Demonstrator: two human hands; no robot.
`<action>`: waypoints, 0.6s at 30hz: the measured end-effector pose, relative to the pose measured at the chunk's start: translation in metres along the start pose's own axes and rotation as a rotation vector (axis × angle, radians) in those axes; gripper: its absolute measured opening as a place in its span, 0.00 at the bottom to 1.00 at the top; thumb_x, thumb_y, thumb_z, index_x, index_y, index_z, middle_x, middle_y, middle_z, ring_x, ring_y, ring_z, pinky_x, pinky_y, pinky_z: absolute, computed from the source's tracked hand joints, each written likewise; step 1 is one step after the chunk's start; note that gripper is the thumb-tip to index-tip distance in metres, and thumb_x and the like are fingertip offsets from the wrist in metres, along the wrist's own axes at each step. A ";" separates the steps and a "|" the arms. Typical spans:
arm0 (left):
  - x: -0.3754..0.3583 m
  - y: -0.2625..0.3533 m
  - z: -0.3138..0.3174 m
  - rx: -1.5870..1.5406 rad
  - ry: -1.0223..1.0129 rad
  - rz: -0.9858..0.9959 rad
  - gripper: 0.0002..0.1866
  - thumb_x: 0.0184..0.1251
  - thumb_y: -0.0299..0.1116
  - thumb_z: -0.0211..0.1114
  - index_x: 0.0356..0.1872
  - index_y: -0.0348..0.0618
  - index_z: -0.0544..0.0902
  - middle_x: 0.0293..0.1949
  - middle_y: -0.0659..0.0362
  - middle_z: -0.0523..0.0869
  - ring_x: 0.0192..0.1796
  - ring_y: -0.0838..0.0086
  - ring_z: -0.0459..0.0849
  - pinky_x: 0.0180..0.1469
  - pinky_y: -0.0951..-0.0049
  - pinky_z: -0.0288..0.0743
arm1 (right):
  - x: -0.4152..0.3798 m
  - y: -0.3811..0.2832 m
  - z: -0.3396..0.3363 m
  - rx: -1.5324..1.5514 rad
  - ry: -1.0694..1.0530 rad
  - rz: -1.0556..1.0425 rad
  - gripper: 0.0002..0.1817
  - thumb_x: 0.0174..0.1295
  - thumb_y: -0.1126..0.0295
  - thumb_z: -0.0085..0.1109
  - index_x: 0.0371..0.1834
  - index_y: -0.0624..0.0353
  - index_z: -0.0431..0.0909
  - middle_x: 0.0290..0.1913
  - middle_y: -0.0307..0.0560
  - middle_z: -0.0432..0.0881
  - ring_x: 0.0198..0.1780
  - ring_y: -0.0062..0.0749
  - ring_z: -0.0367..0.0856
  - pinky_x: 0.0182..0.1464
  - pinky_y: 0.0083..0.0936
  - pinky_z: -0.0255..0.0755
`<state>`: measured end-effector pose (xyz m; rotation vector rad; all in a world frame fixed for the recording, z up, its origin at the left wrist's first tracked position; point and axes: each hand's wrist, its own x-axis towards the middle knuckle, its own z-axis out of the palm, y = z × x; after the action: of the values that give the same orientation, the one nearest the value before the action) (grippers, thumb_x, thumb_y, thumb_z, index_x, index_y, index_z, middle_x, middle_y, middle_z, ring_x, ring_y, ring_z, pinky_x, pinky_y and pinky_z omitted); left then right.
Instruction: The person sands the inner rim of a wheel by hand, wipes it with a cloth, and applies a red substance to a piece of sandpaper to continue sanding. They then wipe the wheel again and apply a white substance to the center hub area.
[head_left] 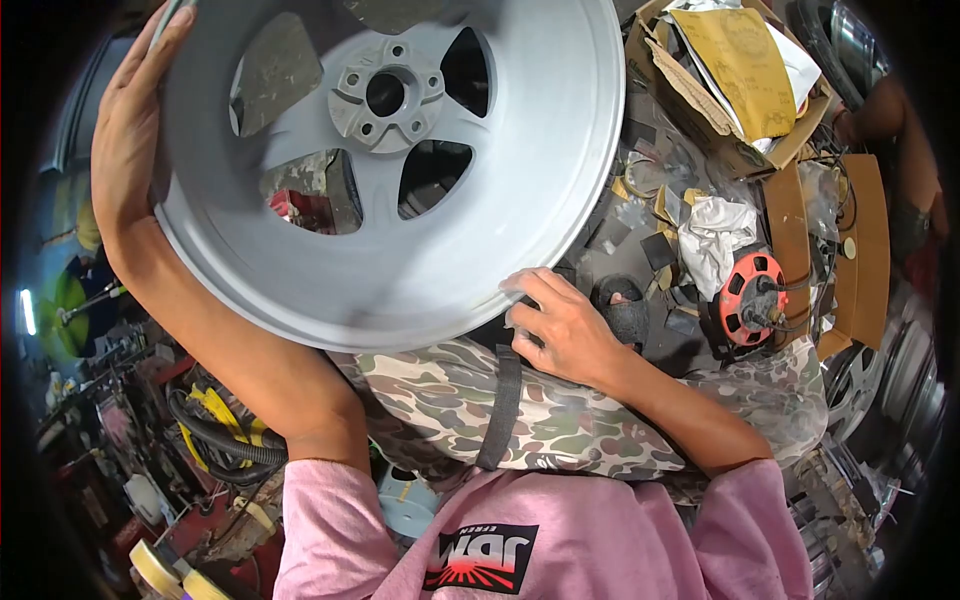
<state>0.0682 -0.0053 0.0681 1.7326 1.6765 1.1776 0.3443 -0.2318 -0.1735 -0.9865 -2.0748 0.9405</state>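
Alloy wheel rim (400,170), painted matt grey-white, fills the upper left of the view, tilted with its barrel side toward the camera and its lower edge resting on the lap, which is covered in camouflage trousers (560,420). Left hand (130,130) lies flat and open against the far left edge of the rim, fingers spread along the lip, steadying it rather than clasping it. Right hand (565,330), at the near right edge, has its fingers curled and pressed to the lower lip; whether anything is pinched under the fingertips cannot be told. To the right, a cardboard box (735,90) of sandpaper sheets stands far, with an orange cable reel (752,297) nearer on the cluttered floor, and a crumpled white rag (715,240) between them. Risk: neither hand closes round the rim, so it could roll or slide off the lap toward the reel, and fingers may mark the coated surface.
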 end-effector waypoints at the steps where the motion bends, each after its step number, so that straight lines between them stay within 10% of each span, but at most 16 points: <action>1: 0.000 0.001 0.000 -0.010 -0.024 -0.006 0.29 0.72 0.44 0.70 0.70 0.42 0.80 0.60 0.52 0.87 0.60 0.71 0.88 0.63 0.74 0.81 | 0.001 -0.002 0.000 -0.001 0.002 0.001 0.11 0.50 0.74 0.70 0.33 0.64 0.77 0.55 0.54 0.76 0.60 0.49 0.76 0.62 0.41 0.76; 8: -0.013 0.020 0.022 0.018 0.019 -0.014 0.24 0.71 0.37 0.71 0.65 0.41 0.84 0.58 0.55 0.89 0.55 0.71 0.89 0.58 0.74 0.81 | 0.005 -0.001 -0.005 0.239 0.033 0.078 0.08 0.54 0.76 0.66 0.36 0.62 0.80 0.48 0.51 0.80 0.49 0.47 0.82 0.54 0.38 0.79; 10: -0.002 0.007 0.017 0.035 -0.294 0.356 0.33 0.79 0.51 0.63 0.73 0.36 0.73 0.47 0.50 0.85 0.38 0.72 0.79 0.50 0.65 0.73 | 0.005 0.004 -0.017 0.321 0.117 0.216 0.06 0.58 0.76 0.63 0.39 0.62 0.82 0.41 0.51 0.82 0.44 0.46 0.84 0.50 0.34 0.78; 11: -0.026 0.032 0.042 -0.124 -0.198 0.180 0.21 0.78 0.34 0.63 0.65 0.33 0.81 0.54 0.55 0.89 0.53 0.73 0.86 0.58 0.74 0.78 | 0.002 0.017 -0.021 0.277 0.158 0.286 0.07 0.61 0.75 0.63 0.41 0.62 0.82 0.40 0.50 0.83 0.43 0.39 0.84 0.48 0.31 0.78; 15: -0.061 0.059 0.062 -0.174 -0.260 0.385 0.20 0.79 0.34 0.61 0.64 0.33 0.81 0.54 0.55 0.89 0.52 0.75 0.85 0.57 0.74 0.78 | -0.015 0.055 -0.041 0.560 0.172 0.810 0.08 0.71 0.72 0.62 0.48 0.65 0.81 0.37 0.43 0.84 0.40 0.21 0.79 0.44 0.24 0.75; 18: -0.052 0.048 0.058 -0.065 -0.154 0.327 0.20 0.78 0.34 0.61 0.63 0.33 0.82 0.53 0.56 0.89 0.52 0.75 0.85 0.59 0.75 0.77 | -0.020 0.054 -0.044 0.583 0.137 0.833 0.10 0.75 0.69 0.61 0.50 0.67 0.80 0.36 0.39 0.84 0.39 0.16 0.76 0.43 0.21 0.73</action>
<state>0.1481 -0.0489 0.0627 2.0523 1.2852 1.1852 0.4087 -0.2092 -0.1983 -1.5325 -1.1119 1.6950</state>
